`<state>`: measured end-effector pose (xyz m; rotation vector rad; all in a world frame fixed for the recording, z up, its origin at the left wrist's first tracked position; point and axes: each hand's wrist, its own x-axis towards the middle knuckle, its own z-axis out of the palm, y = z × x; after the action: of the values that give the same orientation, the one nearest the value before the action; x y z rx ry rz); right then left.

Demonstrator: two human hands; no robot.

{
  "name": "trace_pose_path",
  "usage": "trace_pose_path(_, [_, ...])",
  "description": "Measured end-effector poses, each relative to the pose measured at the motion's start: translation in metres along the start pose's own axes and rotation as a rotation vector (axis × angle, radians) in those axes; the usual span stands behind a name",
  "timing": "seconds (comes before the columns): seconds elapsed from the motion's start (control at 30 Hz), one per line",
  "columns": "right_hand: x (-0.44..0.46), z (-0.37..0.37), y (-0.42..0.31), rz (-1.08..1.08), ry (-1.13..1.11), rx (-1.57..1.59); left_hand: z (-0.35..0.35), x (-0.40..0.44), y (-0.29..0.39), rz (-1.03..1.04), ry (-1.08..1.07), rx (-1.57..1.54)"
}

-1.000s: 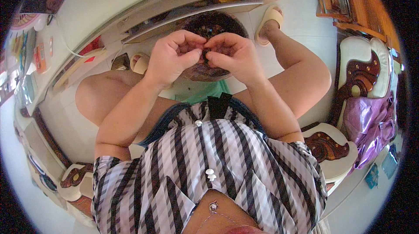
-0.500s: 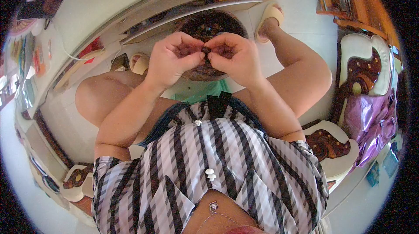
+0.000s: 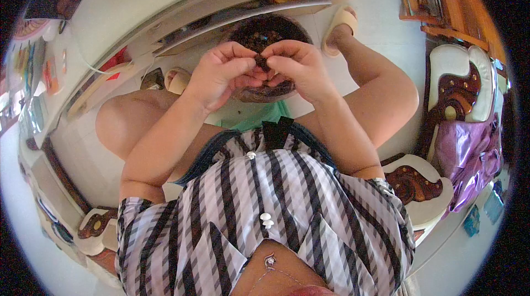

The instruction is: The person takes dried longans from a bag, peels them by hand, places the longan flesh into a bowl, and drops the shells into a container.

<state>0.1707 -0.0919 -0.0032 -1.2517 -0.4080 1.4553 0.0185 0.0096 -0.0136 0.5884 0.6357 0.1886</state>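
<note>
**A small, dark, irregular lump (image 3: pixel 262 63) in a two-handed pinch**

The bare left hand (image 3: pixel 216 75) and bare right hand (image 3: pixel 307 74) meet, the lump gripped between thumbs and index fingers, above a round, dark-brown bowl (image 3: pixel 259 97) of small dark pieces (image 3: pixel 255 38). By its size it should be very light; probably pliable and perhaps fragile, it may tear under a hard pull. Whether its surface is slippery cannot be told. Opposite edges, taken with the finger pads, seem the surest hold.
</note>
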Motion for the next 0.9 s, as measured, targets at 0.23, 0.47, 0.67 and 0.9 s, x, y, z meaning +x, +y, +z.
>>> trace_pose_path(0.23, [-0.003,0.012,0.011,-0.330,0.207,-0.515,0.002,0.002,-0.006,0.125,0.098,0.213])
trace_pose_path(0.47, [-0.004,0.012,0.009,-0.627,0.235,-0.914,0.019,-0.008,0.010,0.304,0.202,0.963])
trace_pose_path(0.67, [-0.007,0.006,0.000,-0.453,0.102,-0.784,0.007,-0.003,0.010,-0.065,0.104,0.415])
trace_pose_path(0.9, [-0.006,0.004,-0.003,-0.275,0.144,-0.680,0.009,-0.001,0.006,-0.013,0.023,0.234])
